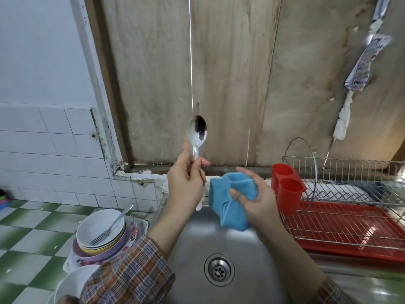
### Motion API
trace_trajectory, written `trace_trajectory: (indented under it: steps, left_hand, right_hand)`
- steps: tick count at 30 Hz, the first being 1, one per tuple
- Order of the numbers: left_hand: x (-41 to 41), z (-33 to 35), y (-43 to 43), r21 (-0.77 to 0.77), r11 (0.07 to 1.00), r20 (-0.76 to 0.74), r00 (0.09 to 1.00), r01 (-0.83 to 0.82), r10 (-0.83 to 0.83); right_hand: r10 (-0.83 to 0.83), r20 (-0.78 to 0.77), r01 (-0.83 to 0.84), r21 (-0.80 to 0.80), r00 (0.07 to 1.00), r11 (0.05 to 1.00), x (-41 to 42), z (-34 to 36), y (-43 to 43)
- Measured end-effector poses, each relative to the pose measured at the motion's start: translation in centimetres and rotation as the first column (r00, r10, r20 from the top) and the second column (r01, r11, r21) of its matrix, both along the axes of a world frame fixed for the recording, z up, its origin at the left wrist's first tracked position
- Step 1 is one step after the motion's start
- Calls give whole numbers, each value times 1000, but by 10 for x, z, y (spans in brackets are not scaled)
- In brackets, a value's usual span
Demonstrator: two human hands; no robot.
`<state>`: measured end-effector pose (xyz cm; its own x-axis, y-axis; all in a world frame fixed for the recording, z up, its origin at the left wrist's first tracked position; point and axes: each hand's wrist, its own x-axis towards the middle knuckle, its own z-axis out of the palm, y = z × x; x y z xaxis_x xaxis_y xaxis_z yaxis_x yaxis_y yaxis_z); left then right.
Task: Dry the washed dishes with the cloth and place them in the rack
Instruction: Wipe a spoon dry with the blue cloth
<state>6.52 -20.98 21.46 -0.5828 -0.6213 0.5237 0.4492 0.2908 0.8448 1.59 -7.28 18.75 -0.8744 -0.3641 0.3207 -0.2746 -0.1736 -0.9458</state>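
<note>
Left hand (186, 183) raised, gripping spoon (196, 132) upright | right hand (256, 198) holds cloth (228, 207)

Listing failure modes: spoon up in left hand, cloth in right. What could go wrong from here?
The left hand holds the spoon by its handle, upright above the sink; a loose grip could drop it in.
The cloth sits bunched in the right hand, apart from the spoon; a wipe may miss parts.
The fork lies loose in the top bowl; the left sleeve might knock it.
</note>
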Motion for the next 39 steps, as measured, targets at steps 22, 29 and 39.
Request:
trace_trajectory:
  steps: [22,29,39]
  left_hand:
    - [25,-17,8,7,931,380,860,366,-341]
    - [31,-28,5,44,925,382,849,377,-364]
    - [38,-44,-12,-136,890,521,796,435,-309]
  right_hand:
    - [-80,-353,83,-9,932,997,-10,18,-22]
    - [-249,-279,266,23,927,964,-16,20,-25]
    - [221,-375,7,520,900,854,-29,14,-14]
